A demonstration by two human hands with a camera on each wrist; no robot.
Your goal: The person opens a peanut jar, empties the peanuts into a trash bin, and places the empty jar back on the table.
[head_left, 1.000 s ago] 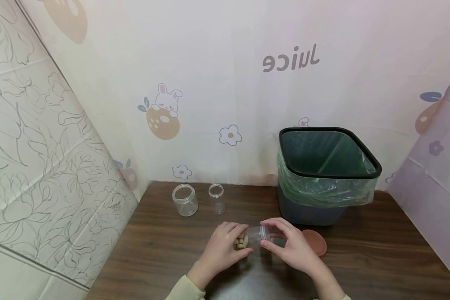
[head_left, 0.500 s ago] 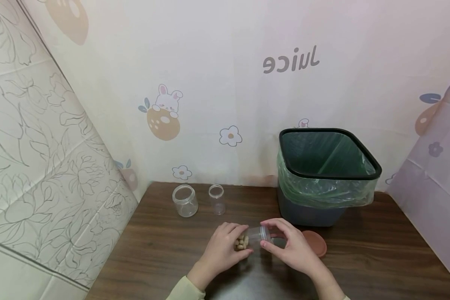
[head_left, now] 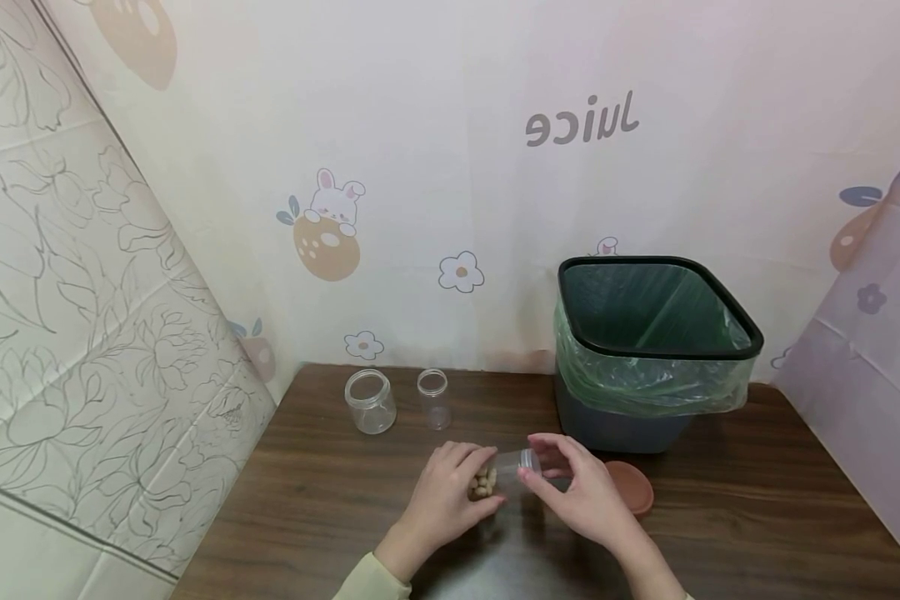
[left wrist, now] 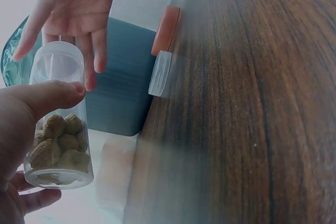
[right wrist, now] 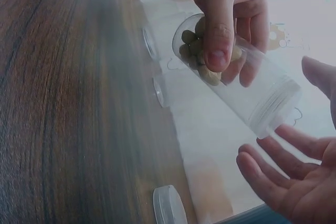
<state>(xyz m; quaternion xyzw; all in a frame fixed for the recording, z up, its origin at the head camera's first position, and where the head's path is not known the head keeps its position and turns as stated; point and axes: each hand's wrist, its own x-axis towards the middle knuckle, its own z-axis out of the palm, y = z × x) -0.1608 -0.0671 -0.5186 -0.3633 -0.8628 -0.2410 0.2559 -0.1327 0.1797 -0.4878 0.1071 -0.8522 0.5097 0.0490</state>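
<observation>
My left hand (head_left: 444,493) grips a clear plastic jar (head_left: 508,469), thumb on one side and fingers on the other. Tan peanut-like pieces (left wrist: 59,142) lie in the jar's closed end. The jar is tilted over the table, its ridged rim (right wrist: 274,106) toward my right hand (head_left: 587,493). That hand is spread, with extended fingers beside the rim; in the right wrist view a fingertip seems to meet it, though firm contact is unclear. On the table under the right hand lies a clear lid (left wrist: 160,73).
A wide clear jar (head_left: 371,402) and a narrow one (head_left: 435,400) stand at the back of the wooden table (head_left: 307,508). A lined trash bin (head_left: 618,421) stands back right. In front of it lies a reddish-brown round disc (head_left: 632,489).
My right hand's fingers and thumb have loosened and shifted slightly at the jar's rim. The left hand and the jar are nearly still.
</observation>
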